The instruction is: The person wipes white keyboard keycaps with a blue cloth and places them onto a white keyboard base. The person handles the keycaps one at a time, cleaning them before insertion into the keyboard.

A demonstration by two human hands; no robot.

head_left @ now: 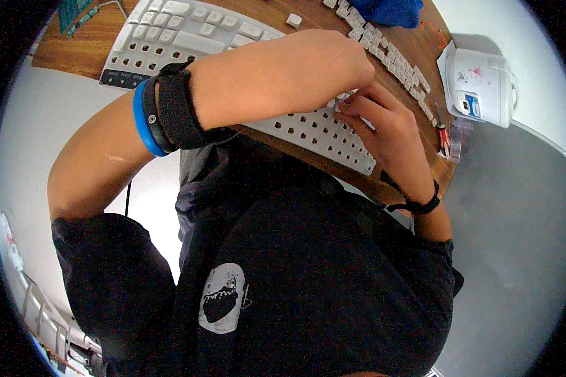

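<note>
White plastic keyboard [233,38] with most of its keycaps removed lies on the wooden table [390,182] in front of me, and both my hands meet over its right part. My left hand [333,60] is curled closed above the bare key sockets, though I cannot tell if it holds something, and my right hand [377,122] has its grip pinched together on a small keycap [344,97]. Loose keycaps [396,63] lie in a row far right, near a blue cloth [387,11] and a white cooker [481,88].
</note>
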